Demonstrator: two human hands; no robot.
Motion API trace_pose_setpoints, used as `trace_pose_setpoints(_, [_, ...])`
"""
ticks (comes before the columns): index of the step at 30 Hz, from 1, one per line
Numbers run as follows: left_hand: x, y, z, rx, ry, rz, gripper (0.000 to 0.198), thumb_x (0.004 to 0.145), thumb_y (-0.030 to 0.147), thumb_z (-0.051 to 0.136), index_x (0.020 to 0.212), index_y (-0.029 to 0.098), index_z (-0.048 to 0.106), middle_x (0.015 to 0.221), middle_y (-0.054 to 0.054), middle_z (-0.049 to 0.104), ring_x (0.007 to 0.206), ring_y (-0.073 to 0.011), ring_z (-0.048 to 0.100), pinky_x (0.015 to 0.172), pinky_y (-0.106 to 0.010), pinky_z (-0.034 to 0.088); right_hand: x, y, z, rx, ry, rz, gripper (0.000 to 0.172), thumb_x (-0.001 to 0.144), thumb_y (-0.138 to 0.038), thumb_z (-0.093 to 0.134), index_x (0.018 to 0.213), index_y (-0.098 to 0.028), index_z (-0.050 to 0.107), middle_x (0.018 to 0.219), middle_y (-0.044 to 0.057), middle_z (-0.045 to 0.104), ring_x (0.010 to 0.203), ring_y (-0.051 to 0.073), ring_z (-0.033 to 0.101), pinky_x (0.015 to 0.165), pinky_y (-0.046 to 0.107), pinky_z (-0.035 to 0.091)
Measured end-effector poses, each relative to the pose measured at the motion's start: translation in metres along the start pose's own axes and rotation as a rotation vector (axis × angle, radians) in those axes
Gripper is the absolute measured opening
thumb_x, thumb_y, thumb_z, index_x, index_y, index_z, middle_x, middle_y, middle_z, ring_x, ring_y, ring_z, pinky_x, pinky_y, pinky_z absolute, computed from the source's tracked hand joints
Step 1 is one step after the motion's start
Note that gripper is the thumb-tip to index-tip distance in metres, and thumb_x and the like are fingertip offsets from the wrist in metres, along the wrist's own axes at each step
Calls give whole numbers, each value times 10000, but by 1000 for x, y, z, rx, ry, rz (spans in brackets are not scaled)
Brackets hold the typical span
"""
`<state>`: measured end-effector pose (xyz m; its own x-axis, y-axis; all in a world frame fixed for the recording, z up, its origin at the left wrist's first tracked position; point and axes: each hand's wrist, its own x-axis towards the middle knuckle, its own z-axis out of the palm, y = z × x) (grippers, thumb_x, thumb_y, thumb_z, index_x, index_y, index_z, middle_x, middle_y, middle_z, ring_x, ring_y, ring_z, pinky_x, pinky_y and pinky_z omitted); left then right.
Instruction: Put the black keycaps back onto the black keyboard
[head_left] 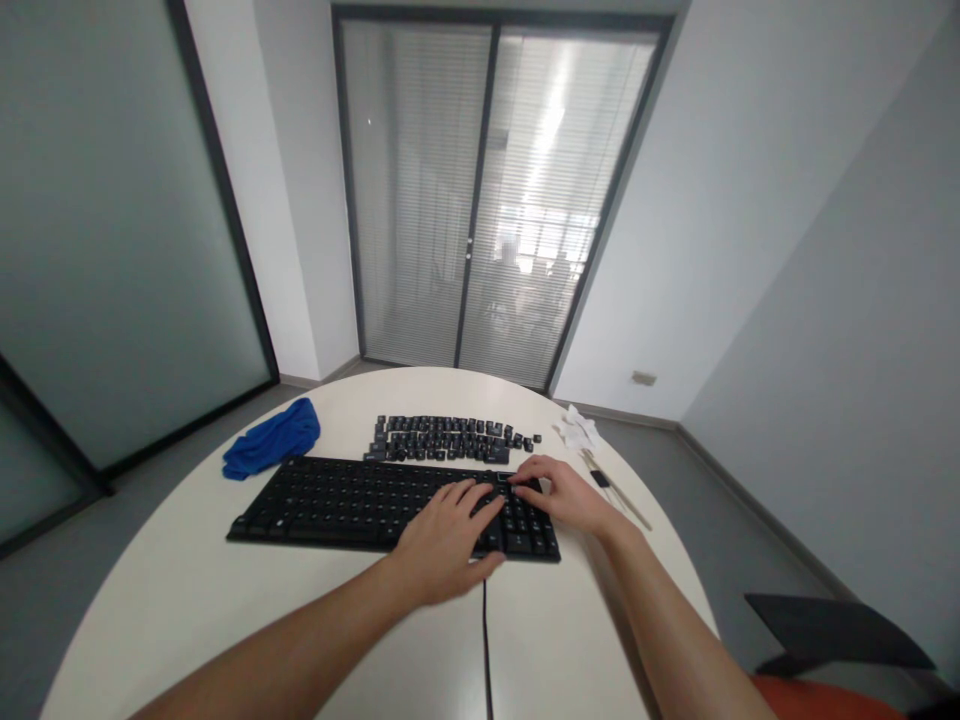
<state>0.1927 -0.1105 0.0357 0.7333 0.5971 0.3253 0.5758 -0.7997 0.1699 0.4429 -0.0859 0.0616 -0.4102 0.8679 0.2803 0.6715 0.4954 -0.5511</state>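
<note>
Keyboard on the table, just nearer than the loose keycaps: presumably light, stiff, best held by its 2 short edges; keycaps likely hard, slippery. Left hand: spread, unclenched, over the keyboard's right part. Right hand: fingers at its far right; whether pinching anything, cannot tell.

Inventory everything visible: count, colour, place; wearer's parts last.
Round table: one, white, centre
Keyboard: one, black, on table
Loose keycaps: many, black, beyond keyboard
Cloth: one, blue, left
Crumpled tissue: uncounted, white, right
Slim tools: at least two, pale, right
Cable: one, black, bottom centre
Chair: one, black and orange, lower right
Glass panels with blinds: two, grey, back
Frosted partition: one, greenish, left
Wall plate: one, beige, back
Walls: several, white, around
Floor: one, grey, below
Left hand: one, at keyboard
Right hand: one, at keyboard
</note>
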Motion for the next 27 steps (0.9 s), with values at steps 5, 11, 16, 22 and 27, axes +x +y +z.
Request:
trace_pose_setpoints(5, [0, 0, -1, 6, -6, -5, 611, 898, 512, 529, 1423, 209, 448, 1468, -94, 459, 1345, -320, 393, 1127, -501, 319, -1, 2, 0, 6, -11, 7, 207, 871, -362, 658, 988, -225, 760, 1003, 76, 697, 961, 233, 634, 929, 389, 488])
trace_pose_setpoints(11, [0, -2, 2, -2, -1, -3, 619, 895, 513, 531, 1434, 225, 433, 1477, -87, 449, 1356, -317, 379, 1129, -506, 311, -1, -1, -1, 14, 9, 24, 246, 912, -400, 602, 975, -221, 760, 989, 78, 700, 951, 239, 640, 916, 388, 493])
trace_pose_setpoints(16, [0, -1, 2, -4, 2, 0, 611, 900, 516, 524, 1430, 225, 436, 1477, -86, 448, 1355, -313, 382, 1129, -500, 314, -1, 1, -1, 30, 19, 28, 256, 919, -414, 594, 960, -225, 762, 980, 73, 697, 942, 237, 642, 907, 378, 492])
trace_pose_setpoints(22, [-1, 0, -1, 0, 5, -1, 598, 903, 511, 521, 1422, 223, 447, 1466, -87, 460, 1344, -308, 396, 1124, -489, 324, -1, 5, 0, 18, 16, 29, 254, 927, -409, 586, 968, -228, 759, 983, 68, 686, 933, 224, 640, 893, 358, 493])
trace_pose_setpoints(27, [0, 1, -2, -1, 3, -6, 602, 900, 513, 530, 1419, 219, 453, 1463, -88, 467, 1346, -309, 395, 1127, -485, 321, -1, 4, 0, -2, -2, 30, 259, 926, -409, 587, 974, -229, 766, 973, 67, 672, 907, 216, 639, 875, 351, 498])
